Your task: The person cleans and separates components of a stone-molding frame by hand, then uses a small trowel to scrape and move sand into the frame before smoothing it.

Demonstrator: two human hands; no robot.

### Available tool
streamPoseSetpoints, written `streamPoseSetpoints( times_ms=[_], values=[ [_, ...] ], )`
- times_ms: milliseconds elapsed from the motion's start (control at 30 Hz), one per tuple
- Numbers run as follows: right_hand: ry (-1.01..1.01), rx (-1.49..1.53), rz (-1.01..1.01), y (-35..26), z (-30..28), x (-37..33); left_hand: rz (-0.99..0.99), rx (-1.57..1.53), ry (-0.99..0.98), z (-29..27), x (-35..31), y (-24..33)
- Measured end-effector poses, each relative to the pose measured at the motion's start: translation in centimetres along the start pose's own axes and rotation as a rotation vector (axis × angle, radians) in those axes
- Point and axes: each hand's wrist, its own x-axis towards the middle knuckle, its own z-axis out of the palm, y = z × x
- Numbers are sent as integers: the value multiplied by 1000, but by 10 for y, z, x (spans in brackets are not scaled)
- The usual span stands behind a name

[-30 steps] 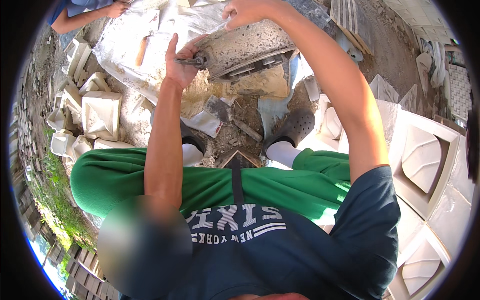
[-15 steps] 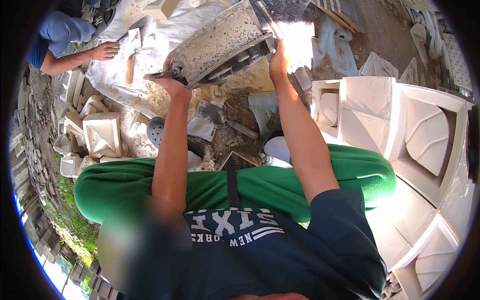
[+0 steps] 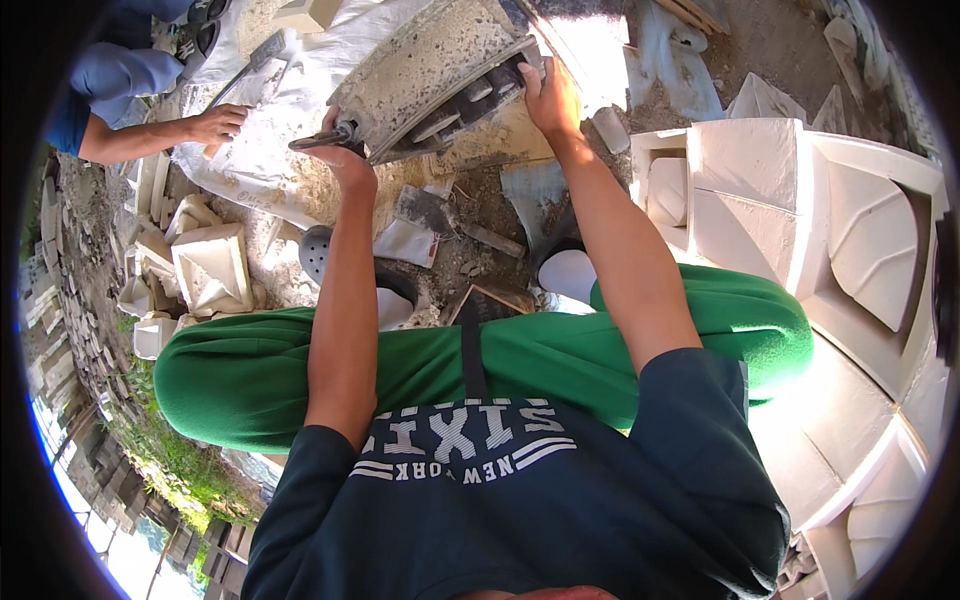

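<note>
A heavy grey casting mold (image 3: pixel 440 70), crusted with dried cement, is tilted up between my hands over the dirty ground. My left hand (image 3: pixel 345 162) is closed under its near left corner, beside a metal clamp-like fitting (image 3: pixel 325 142). At the right end, my right hand (image 3: pixel 552 98) grips the mold's edge, thumb and fingers apart around it. Dark ribs and hardware (image 3: pixel 470 100) show along the side facing me. What lies under the mold is partly hidden.
At left a co-worker's hand (image 3: pixel 220 123) rests over a tool handle on a white sheet (image 3: pixel 265 185). Pale cast blocks (image 3: pixel 212 268) are heaped below it. Large white hollow blocks (image 3: pixel 745 190) stand stacked at my right. Rubble and a blue scrap (image 3: pixel 535 195) lie between my feet.
The mold has shifted slightly left, still in both hands. My right hand has moved lower on its end. The co-worker's hand has come onto the handle of the wooden-handled trowel.
</note>
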Motion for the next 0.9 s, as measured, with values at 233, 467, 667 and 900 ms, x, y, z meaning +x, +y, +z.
streamPoseSetpoints(
  times_ms=[233, 467, 667, 900],
  values=[
    [-35, -68, 77, -7, 0, 2, -68, 20, -66, 9, -10, 19],
    [54, 18, 93, -9, 0, -12, -43, 120, -75, 0, -12, 24],
    [147, 335, 665, -40, 25, -40, -29, 136, -77, -1, -13, 24],
    [153, 168, 124, -44, 32, -57, -117, 26, -97, 3, -19, 32]
  ],
)
